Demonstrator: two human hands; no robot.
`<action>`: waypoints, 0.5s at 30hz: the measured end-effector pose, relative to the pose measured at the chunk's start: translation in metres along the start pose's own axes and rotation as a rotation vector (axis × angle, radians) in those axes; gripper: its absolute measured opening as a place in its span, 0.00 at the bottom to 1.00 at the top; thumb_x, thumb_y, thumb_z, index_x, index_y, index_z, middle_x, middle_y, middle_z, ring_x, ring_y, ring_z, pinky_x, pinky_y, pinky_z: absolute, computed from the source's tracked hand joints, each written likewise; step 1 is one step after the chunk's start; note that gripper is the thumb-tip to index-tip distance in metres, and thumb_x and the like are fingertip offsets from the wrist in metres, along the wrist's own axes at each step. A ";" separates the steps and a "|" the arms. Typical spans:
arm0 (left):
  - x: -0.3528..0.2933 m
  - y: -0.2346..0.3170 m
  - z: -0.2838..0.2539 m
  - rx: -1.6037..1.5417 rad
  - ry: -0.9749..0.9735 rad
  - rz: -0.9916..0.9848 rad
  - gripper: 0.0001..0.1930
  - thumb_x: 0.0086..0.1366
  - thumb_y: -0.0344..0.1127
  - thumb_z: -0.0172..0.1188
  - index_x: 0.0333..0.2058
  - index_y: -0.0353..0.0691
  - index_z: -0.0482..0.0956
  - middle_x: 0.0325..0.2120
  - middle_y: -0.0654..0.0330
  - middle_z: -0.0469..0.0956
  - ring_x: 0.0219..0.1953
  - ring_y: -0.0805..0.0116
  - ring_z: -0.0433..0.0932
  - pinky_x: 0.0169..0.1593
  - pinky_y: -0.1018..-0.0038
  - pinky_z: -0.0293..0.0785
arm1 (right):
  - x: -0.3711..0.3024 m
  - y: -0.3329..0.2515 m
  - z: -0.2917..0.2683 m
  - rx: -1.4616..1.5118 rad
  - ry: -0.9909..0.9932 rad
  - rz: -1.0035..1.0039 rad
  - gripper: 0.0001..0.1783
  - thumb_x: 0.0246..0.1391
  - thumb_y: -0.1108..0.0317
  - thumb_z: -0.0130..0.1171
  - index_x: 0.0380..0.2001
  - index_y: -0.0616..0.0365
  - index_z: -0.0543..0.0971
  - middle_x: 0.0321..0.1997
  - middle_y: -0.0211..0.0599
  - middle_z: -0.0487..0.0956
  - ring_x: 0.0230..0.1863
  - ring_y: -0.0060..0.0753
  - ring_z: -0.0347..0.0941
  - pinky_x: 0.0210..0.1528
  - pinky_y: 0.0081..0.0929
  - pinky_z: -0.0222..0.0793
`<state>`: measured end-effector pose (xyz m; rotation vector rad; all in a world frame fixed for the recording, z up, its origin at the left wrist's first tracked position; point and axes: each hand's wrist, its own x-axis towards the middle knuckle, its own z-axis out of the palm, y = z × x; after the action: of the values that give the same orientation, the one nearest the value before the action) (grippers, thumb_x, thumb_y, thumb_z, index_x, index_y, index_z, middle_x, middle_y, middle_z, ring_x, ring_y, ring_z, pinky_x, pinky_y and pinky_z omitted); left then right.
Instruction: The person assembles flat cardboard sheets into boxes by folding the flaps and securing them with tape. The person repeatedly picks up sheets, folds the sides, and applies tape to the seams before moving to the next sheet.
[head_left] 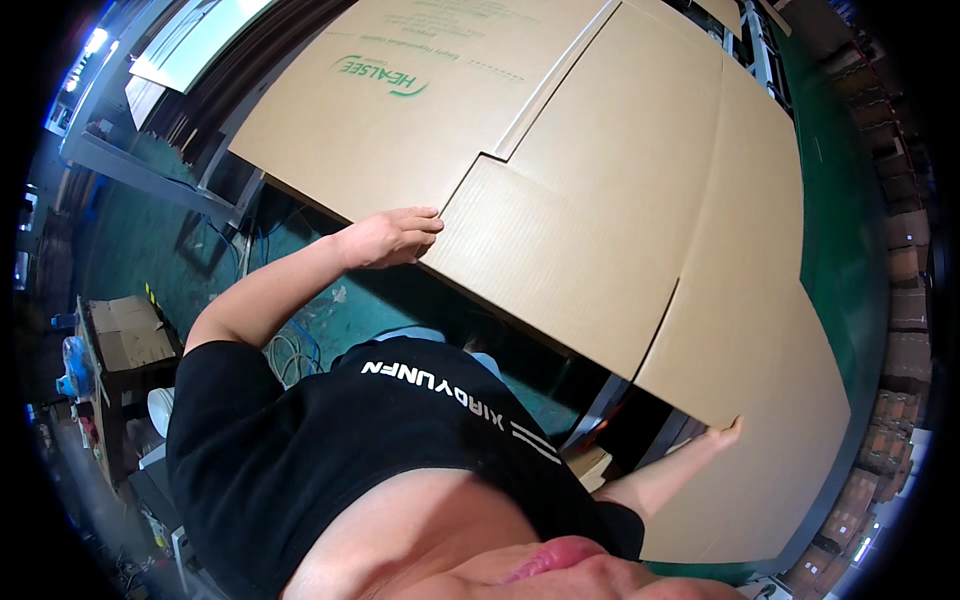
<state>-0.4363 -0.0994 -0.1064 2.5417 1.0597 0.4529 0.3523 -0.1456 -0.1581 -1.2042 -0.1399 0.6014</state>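
A large flat cardboard sheet, brown with green print on its far left panel, spreads before me. Slots and creases divide it into panels. On the near edge, beside the slot between two panels, my left hand is closed, fingertips at the cardboard. My right hand holds the near edge farther right, at the right-hand panel. A fingertip shows on top there; the other fingers are hidden beneath the sheet.
Green floor shows at the left, with coiled hoses near my side. An opened small carton sits on a bench at the left. Metal framing stands at the far left. Stacks of cardboard line the right rim.
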 end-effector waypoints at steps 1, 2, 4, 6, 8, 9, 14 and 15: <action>0.005 0.000 -0.002 -0.015 -0.017 -0.030 0.24 0.47 0.28 0.67 0.46 0.36 0.75 0.55 0.51 0.70 0.63 0.50 0.62 0.66 0.60 0.60 | 0.009 -0.018 0.007 -0.135 0.079 -0.050 0.23 0.57 0.64 0.52 0.52 0.68 0.71 0.53 0.51 0.74 0.51 0.45 0.72 0.53 0.40 0.71; 0.010 -0.007 0.000 -0.020 -0.014 -0.003 0.24 0.47 0.28 0.67 0.46 0.36 0.75 0.55 0.51 0.70 0.63 0.50 0.62 0.66 0.60 0.60 | 0.013 -0.039 0.011 -0.256 0.140 -0.111 0.23 0.57 0.65 0.54 0.52 0.68 0.71 0.52 0.52 0.74 0.50 0.44 0.73 0.52 0.39 0.72; 0.011 -0.020 0.006 -0.025 -0.012 0.017 0.24 0.47 0.28 0.67 0.46 0.36 0.75 0.55 0.51 0.71 0.63 0.50 0.63 0.65 0.60 0.61 | 0.003 -0.075 0.042 -0.433 0.114 -0.273 0.23 0.55 0.67 0.56 0.51 0.69 0.72 0.51 0.52 0.75 0.49 0.44 0.74 0.50 0.37 0.74; 0.001 -0.021 0.011 -0.023 -0.002 -0.018 0.23 0.47 0.29 0.67 0.45 0.36 0.75 0.54 0.51 0.71 0.62 0.49 0.64 0.65 0.59 0.61 | -0.086 -0.098 0.122 -0.317 -0.122 -0.577 0.21 0.51 0.73 0.60 0.49 0.70 0.73 0.47 0.51 0.76 0.43 0.40 0.76 0.44 0.32 0.76; 0.001 -0.026 0.010 -0.042 0.001 0.006 0.23 0.48 0.30 0.67 0.45 0.36 0.75 0.54 0.51 0.71 0.61 0.49 0.65 0.65 0.59 0.62 | -0.213 -0.110 0.194 -0.238 -0.367 -0.807 0.20 0.47 0.78 0.61 0.46 0.71 0.75 0.43 0.50 0.78 0.38 0.36 0.77 0.39 0.29 0.77; 0.001 -0.028 0.010 -0.015 0.020 0.033 0.21 0.49 0.31 0.66 0.44 0.37 0.76 0.53 0.51 0.72 0.60 0.49 0.66 0.64 0.59 0.63 | -0.253 -0.108 0.209 -0.295 -0.455 -0.873 0.19 0.48 0.79 0.60 0.46 0.72 0.76 0.43 0.49 0.79 0.39 0.35 0.77 0.39 0.30 0.76; -0.001 -0.033 0.013 -0.048 0.107 0.094 0.18 0.50 0.34 0.66 0.41 0.37 0.76 0.50 0.51 0.75 0.57 0.49 0.70 0.61 0.59 0.66 | -0.408 0.010 0.292 -0.921 -1.253 -1.308 0.32 0.32 0.85 0.54 0.49 0.65 0.76 0.55 0.52 0.74 0.57 0.48 0.69 0.59 0.38 0.66; 0.001 -0.032 0.011 -0.059 0.117 0.103 0.18 0.50 0.34 0.66 0.41 0.37 0.77 0.50 0.51 0.75 0.56 0.49 0.71 0.61 0.59 0.67 | -0.431 0.044 0.301 -0.956 -1.368 -1.326 0.36 0.28 0.86 0.53 0.50 0.63 0.76 0.57 0.53 0.73 0.61 0.52 0.67 0.63 0.41 0.63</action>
<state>-0.4506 -0.0795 -0.1296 2.5523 0.9425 0.6575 -0.1482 -0.1028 0.0040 -1.0333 -2.3714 -0.0059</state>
